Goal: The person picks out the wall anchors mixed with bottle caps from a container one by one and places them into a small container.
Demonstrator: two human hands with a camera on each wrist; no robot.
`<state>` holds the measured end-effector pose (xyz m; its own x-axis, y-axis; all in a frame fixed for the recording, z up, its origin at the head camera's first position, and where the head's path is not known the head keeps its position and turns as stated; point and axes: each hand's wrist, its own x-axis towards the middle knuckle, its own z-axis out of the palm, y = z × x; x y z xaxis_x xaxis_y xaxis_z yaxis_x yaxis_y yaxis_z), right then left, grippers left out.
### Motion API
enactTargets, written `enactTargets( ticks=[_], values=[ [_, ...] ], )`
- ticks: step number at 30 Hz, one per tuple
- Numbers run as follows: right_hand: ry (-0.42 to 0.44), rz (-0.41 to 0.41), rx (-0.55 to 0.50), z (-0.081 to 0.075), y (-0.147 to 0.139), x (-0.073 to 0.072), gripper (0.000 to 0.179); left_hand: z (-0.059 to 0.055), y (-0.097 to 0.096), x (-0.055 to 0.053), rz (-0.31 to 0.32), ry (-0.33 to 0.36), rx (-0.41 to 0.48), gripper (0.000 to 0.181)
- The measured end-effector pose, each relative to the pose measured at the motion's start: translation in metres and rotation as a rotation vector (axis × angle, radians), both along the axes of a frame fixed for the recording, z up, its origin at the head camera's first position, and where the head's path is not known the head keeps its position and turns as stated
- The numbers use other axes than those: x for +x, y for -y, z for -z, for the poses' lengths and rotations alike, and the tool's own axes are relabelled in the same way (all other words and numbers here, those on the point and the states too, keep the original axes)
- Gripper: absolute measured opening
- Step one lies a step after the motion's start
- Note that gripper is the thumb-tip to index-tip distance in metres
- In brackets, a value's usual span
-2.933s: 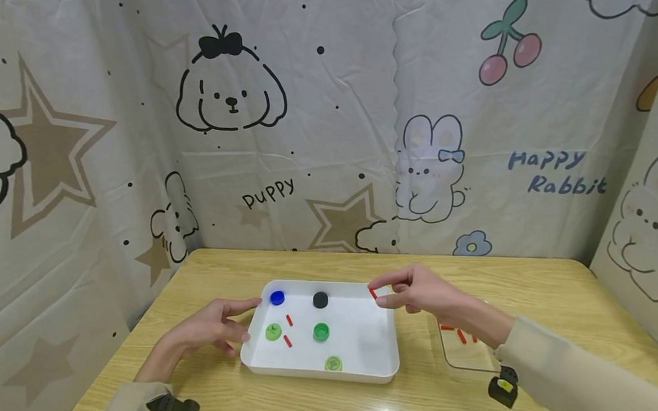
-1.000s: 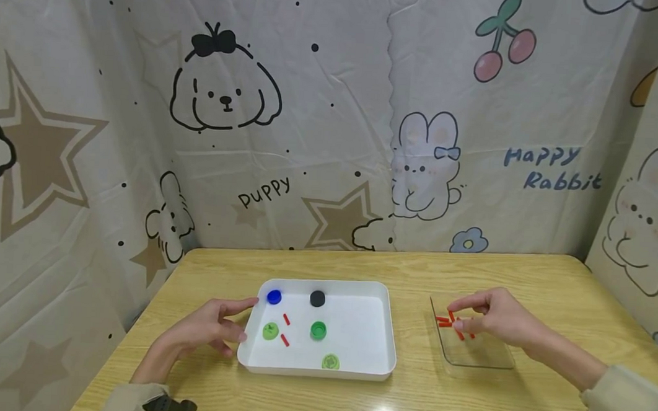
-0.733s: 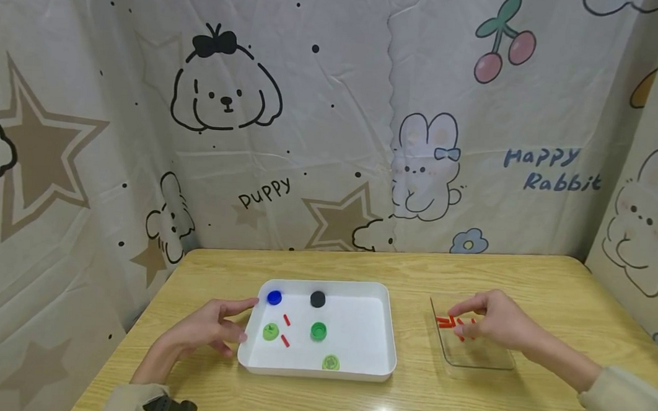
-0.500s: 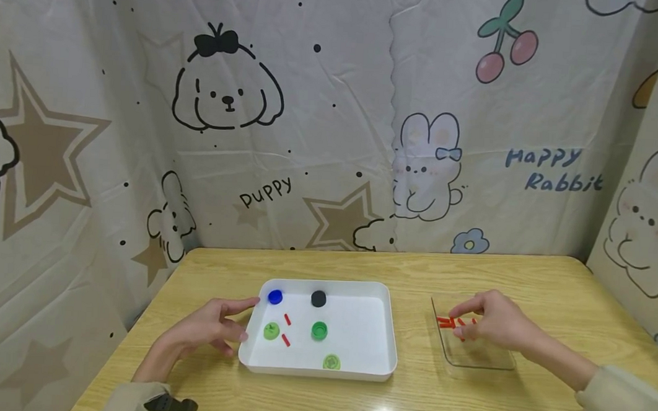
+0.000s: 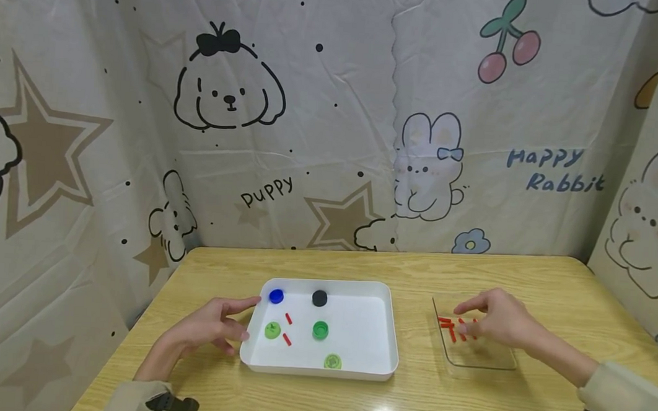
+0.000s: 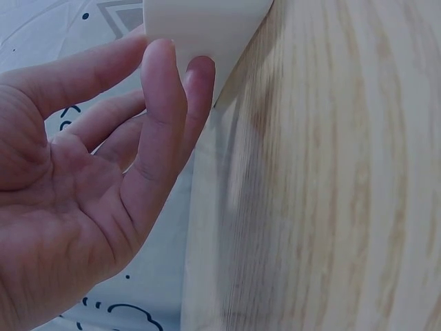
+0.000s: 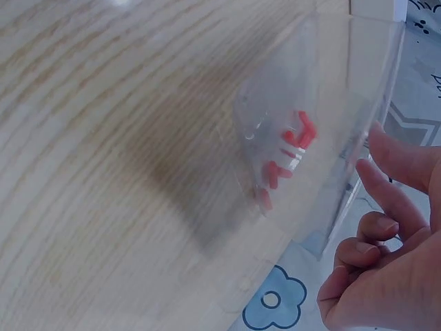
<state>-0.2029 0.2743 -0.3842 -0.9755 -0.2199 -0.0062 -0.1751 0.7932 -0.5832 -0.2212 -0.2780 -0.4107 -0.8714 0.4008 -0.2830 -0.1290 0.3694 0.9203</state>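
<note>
At the left end of the white tray, my left hand touches the wall with fairly straight fingertips, also seen in the left wrist view. My right hand is over the clear box, thumb and index finger apart with nothing visible between them; its other fingers are curled in the right wrist view. Several short red sticks lie loose in that box. Inside the tray are two red sticks, a blue cap, a black cap, a green cap and two light green round pieces.
The tray and box stand apart on a wooden table, the box to the right. A printed cloth hangs behind the table and along both sides. The box's transparent walls rise around the sticks.
My right hand went from above the tray's back right corner, pinching a red stick, rightward to the clear box. Its fingers have parted and a stick lies there. My left hand stayed at the tray.
</note>
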Motion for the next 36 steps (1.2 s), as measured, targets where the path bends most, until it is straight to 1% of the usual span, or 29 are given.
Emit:
enactTargets(
  ticks=[5,10,14,18,20,23,29,32,36],
  values=[
    [-0.025,-0.007,-0.053,-0.006,0.003,0.000,0.023,0.000,0.000,0.001,0.002,0.001,0.006,0.083],
    [-0.043,-0.020,-0.087,-0.015,0.019,0.001,0.016,0.000,0.000,0.000,0.002,0.006,0.009,0.082],
    [-0.058,-0.060,-0.102,-0.022,0.037,0.002,0.013,0.000,0.001,0.000,0.006,0.005,0.010,0.082],
    [-0.073,-0.121,-0.120,-0.028,0.057,0.001,0.012,0.000,0.000,0.000,0.008,0.002,0.007,0.082],
    [-0.066,-0.152,-0.136,-0.029,0.067,0.000,0.013,-0.001,0.000,0.000,0.013,0.002,0.005,0.082],
    [-0.053,-0.198,-0.156,-0.030,0.083,-0.002,0.012,-0.001,0.000,0.000,0.017,0.003,0.001,0.083],
    [-0.024,-0.301,-0.189,-0.025,0.113,-0.008,0.010,-0.001,0.000,-0.001,0.010,0.005,0.005,0.083],
    [-0.003,-0.331,-0.194,-0.024,0.128,-0.011,0.010,0.001,0.002,-0.001,0.016,0.006,0.008,0.084],
    [0.000,-0.369,-0.193,-0.022,0.144,-0.016,0.010,0.003,0.004,-0.001,0.028,0.011,0.019,0.084]
  ],
)
